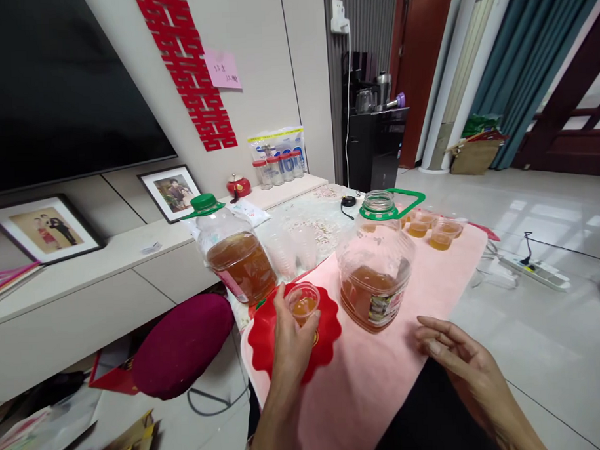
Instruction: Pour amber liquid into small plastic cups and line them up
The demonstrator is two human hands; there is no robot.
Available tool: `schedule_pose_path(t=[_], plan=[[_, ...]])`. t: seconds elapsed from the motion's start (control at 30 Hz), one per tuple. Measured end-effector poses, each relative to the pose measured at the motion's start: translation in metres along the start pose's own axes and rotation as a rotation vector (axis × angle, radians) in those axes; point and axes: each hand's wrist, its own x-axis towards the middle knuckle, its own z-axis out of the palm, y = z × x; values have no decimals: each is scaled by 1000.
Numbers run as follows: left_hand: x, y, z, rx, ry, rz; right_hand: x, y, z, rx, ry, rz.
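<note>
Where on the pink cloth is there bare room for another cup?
Two patches of pink cloth look bare: nearer than the open jug, right of the red plate; and right of that jug, short of the poured cups. Crowded: around the plate, with the capped jug, stacked clear cups and left hand.

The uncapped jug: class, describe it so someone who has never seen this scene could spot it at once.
Find the pink cloth, then the red scalloped dish near its left edge. Just right of that dish stands a clear jug, partly filled with amber liquid. Its mouth is uncovered, whereas the other jug wears a green cap.
</note>
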Motion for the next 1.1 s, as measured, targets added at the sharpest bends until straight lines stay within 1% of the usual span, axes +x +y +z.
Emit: schedule_pose_path(t=[0.13,0.27,0.4,0.47,0.53,0.63,0.7,0.83,1.0,1.1], plan=[[-11,11,-8,-29,-93,10,-9,-5,14,-13,-161,-16],[-30,25,-15,-23,-206,-11,-18,-11,29,-1,-327,-14],[-54,33,-14,-57,-296,-50,-26,-18,41,40,-440,13],[-65,32,-10,-118,-344,-65,-29,-21,46,70,-460,23],[-73,27,-6,-162,-423,-85,-32,-23,48,100,-468,29],[-80,19,-1,-185,-541,-112,-36,-26,49,133,-471,42],[-82,14,2,-200,-590,-124,-38,-26,48,146,-478,53],[-84,4,13,-228,-646,-162,-39,-18,41,169,-491,76],[-83,-14,32,-290,-703,-237,-38,-2,26,191,-475,107],[-84,-20,43,-301,-734,-269,-39,2,18,211,-464,129]])
